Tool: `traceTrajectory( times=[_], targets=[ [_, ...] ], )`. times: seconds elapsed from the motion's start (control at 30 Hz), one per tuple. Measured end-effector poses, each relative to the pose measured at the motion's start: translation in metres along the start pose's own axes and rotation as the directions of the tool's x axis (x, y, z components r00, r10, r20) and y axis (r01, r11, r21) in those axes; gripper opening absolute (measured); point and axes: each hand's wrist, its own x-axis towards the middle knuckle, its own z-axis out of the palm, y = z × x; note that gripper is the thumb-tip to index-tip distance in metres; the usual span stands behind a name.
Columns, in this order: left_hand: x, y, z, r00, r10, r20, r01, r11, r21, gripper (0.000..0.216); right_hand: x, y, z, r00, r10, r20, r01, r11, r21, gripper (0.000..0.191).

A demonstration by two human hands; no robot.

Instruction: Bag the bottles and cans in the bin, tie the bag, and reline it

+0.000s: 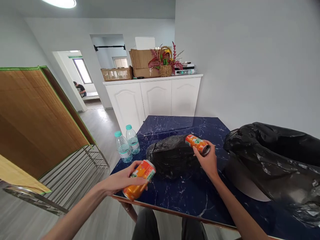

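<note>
My left hand (119,181) is wrapped round an orange drink can (139,180), held tilted above the near left edge of the dark blue marble table (190,196). My right hand (208,161) grips a second orange can (197,144) lying sideways in the air over the table. Just left of that can sits a small stuffed black plastic bag (171,156). A large black rubbish bag (275,160), its mouth open toward me, lies on the table's right side.
Two water bottles (127,143) stand at the table's left corner. A bamboo mat on a metal rack (37,123) is at left. A white cabinet (155,96) with cardboard boxes and a flower basket (165,65) stands behind. A person (80,88) sits in the far room.
</note>
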Motion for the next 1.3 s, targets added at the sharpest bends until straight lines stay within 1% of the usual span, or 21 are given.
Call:
traceTrajectory(
  times=[0.03,0.07,0.13,0.17,0.2,0.23,0.3,0.37,0.43,0.5,0.53,0.57,0.63,0.73,0.83,0.9,0.97,1.03,1.13,1.23,1.3],
  targets=[
    [-0.012,-0.007,-0.014,0.997,-0.018,-0.07,0.03,0.984,0.178,0.069,-0.003,-0.009,-0.003,0.999,-0.002,-0.034,0.002,1.0,0.006,0.076],
    [-0.021,-0.014,-0.028,0.988,0.009,-0.157,0.048,0.933,0.356,0.066,-0.007,-0.021,-0.006,0.998,-0.016,-0.066,0.017,1.0,0.015,0.078],
    [-0.036,-0.029,-0.055,0.949,0.135,-0.285,0.083,0.766,0.638,0.061,-0.017,-0.049,-0.008,0.992,-0.086,-0.088,0.09,0.995,0.041,0.076],
    [-0.04,-0.035,-0.066,0.923,0.201,-0.327,0.115,0.666,0.737,0.061,-0.023,-0.066,-0.007,0.988,-0.139,-0.064,0.142,0.988,0.053,0.072],
    [-0.043,-0.04,-0.075,0.901,0.249,-0.354,0.155,0.579,0.801,0.061,-0.029,-0.083,-0.004,0.979,-0.203,-0.007,0.203,0.976,0.078,0.066],
    [-0.045,-0.043,-0.082,0.884,0.279,-0.376,0.201,0.501,0.842,0.062,-0.035,-0.099,0.002,0.962,-0.262,0.082,0.254,0.963,0.088,0.06],
    [-0.045,-0.043,-0.088,0.863,0.284,-0.419,0.296,0.39,0.872,0.063,-0.046,-0.127,0.019,0.913,-0.324,0.248,0.312,0.946,0.088,0.051],
    [-0.042,-0.036,-0.088,0.853,0.249,-0.458,0.381,0.303,0.874,0.06,-0.057,-0.144,0.044,0.865,-0.292,0.408,0.281,0.956,0.09,0.056],
    [-0.036,-0.028,-0.084,0.853,0.217,-0.475,0.43,0.225,0.874,0.054,-0.065,-0.151,0.072,0.786,-0.242,0.568,0.267,0.963,0.04,0.058],
    [-0.029,-0.022,-0.083,0.857,0.205,-0.473,0.448,0.16,0.88,0.054,-0.068,-0.153,0.099,0.699,-0.197,0.687,0.338,0.938,-0.075,0.057],
    [-0.025,-0.02,-0.083,0.857,0.205,-0.473,0.453,0.138,0.881,0.056,-0.069,-0.153,0.111,0.664,-0.17,0.728,0.381,0.915,-0.134,0.056],
    [-0.022,-0.019,-0.084,0.856,0.203,-0.476,0.46,0.123,0.879,0.059,-0.069,-0.153,0.122,0.641,-0.142,0.755,0.416,0.891,-0.185,0.055],
    [-0.016,-0.018,-0.086,0.848,0.196,-0.492,0.479,0.113,0.871,0.065,-0.067,-0.151,0.141,0.612,-0.096,0.785,0.451,0.858,-0.247,0.054],
    [-0.011,-0.018,-0.091,0.838,0.179,-0.516,0.504,0.111,0.857,0.071,-0.066,-0.148,0.163,0.594,-0.062,0.802,0.467,0.838,-0.282,0.052],
    [-0.008,-0.017,-0.093,0.832,0.174,-0.527,0.516,0.108,0.85,0.068,-0.068,-0.143,0.178,0.587,-0.035,0.809,0.479,0.82,-0.312,0.053],
    [-0.005,-0.017,-0.094,0.828,0.181,-0.531,0.519,0.113,0.848,0.07,-0.07,-0.14,0.187,0.588,-0.026,0.809,0.481,0.815,-0.324,0.052],
    [-0.002,-0.017,-0.096,0.823,0.19,-0.535,0.519,0.126,0.845,0.076,-0.07,-0.139,0.194,0.587,-0.023,0.809,0.481,0.814,-0.325,0.054],
    [0.001,-0.019,-0.098,0.818,0.204,-0.537,0.517,0.148,0.843,0.082,-0.069,-0.137,0.201,0.585,-0.025,0.81,0.477,0.819,-0.319,0.058],
    [0.005,-0.024,-0.102,0.809,0.231,-0.541,0.507,0.191,0.84,0.083,-0.066,-0.134,0.21,0.59,-0.029,0.807,0.462,0.831,-0.308,0.064],
    [0.006,-0.031,-0.106,0.799,0.244,-0.55,0.502,0.233,0.833,0.091,-0.065,-0.13,0.214,0.6,-0.042,0.799,0.44,0.851,-0.286,0.07],
    [0.004,-0.036,-0.107,0.787,0.247,-0.566,0.509,0.258,0.821,0.099,-0.066,-0.129,0.212,0.609,-0.061,0.791,0.426,0.866,-0.261,0.075]
  ],
)
